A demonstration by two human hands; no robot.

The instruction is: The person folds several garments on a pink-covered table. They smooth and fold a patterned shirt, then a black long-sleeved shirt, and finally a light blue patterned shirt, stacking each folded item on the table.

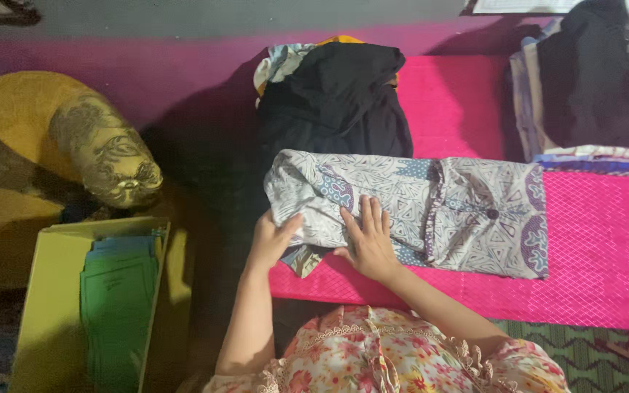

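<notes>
A grey-and-white patterned shirt with purple patches (431, 211) lies folded lengthways across the bright pink mattress (598, 262). My left hand (274, 236) grips the shirt's left end at the mattress edge, fingers curled around the cloth. Palm down, my right hand (369, 240) rests flat on the shirt just right of that, fingers spread and pointing away from me. A dark button (491, 214) shows near the shirt's middle right.
A heap of black and coloured clothes (336, 94) sits behind the shirt. Another pile of dark and striped cloth (591, 87) lies at the far right. To the left stand a yellow bolster pillow (74, 138) and a yellow box holding green folders (111, 306).
</notes>
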